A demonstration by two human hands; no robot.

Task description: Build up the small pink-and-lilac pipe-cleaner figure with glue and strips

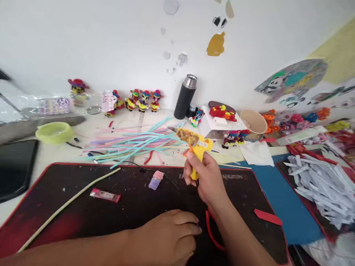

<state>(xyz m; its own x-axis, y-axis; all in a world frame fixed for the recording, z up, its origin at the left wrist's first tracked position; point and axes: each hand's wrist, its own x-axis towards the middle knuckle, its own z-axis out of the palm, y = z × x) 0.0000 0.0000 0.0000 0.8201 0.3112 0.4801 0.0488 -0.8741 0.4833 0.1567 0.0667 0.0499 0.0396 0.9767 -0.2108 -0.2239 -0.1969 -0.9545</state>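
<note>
My right hand (203, 171) is wrapped round the handle of a yellow hot glue gun (202, 147), held up over the mat's far edge. Its nozzle, crusted with brown and yellow residue, points left above a heap of pipe cleaners (138, 142). Down at the near side, my left hand (173, 236) lies palm down on the dark mat (133, 218), fingers stretched to the right; whatever is under the palm is hidden. A small pink and purple fuzzy piece (156, 180) lies beyond it. Beside my right forearm is a red pipe cleaner (212, 232).
Small colourful dolls (142, 100) stand along the wall, left of a black thermos (186, 96). Lime-green rings (54, 132) are stacked at left. White paper strips (323, 188) are piled at right. A pale pipe cleaner (69, 203) and a red packet (105, 195) lie on the mat.
</note>
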